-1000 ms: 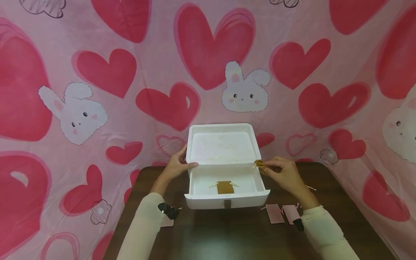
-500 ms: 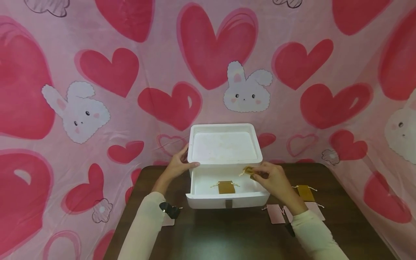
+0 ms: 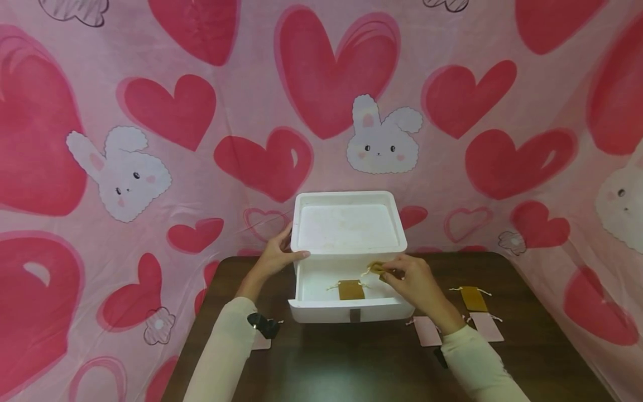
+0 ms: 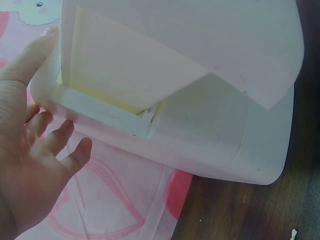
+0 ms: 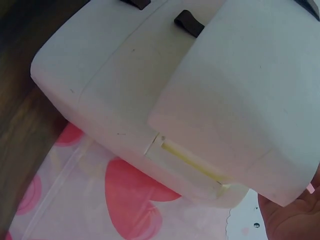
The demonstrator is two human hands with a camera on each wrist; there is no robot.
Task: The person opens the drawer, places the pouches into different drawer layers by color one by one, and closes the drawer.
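A white drawer unit (image 3: 349, 223) stands at the table's far side with its upper drawer (image 3: 321, 314) pulled out. My left hand (image 3: 273, 258) rests against the unit's left side, thumb at the front corner of its top; the left wrist view shows these fingers loosely extended. My right hand (image 3: 414, 282) pinches a mustard drawstring pouch (image 3: 377, 269) above the drawer's right half. Another mustard pouch (image 3: 351, 290) lies flat in the drawer, cords spread to both sides. In the right wrist view, only part of the right hand (image 5: 295, 217) shows beyond the drawer; its pouch is hidden there.
On the dark wooden table (image 3: 321, 363), a mustard pouch (image 3: 474, 298) and pink pouches (image 3: 427, 331) lie to the right. Another pink pouch (image 3: 262, 342) is partly under the left wrist. A heart-and-rabbit cloth (image 3: 281, 162) hangs behind. Dark pull tabs (image 5: 189, 23) mark the drawer fronts.
My right hand has carried its mustard pouch leftward from the unit's right edge to over the drawer, uncovering the mustard pouch on the table. My left hand stays in place.
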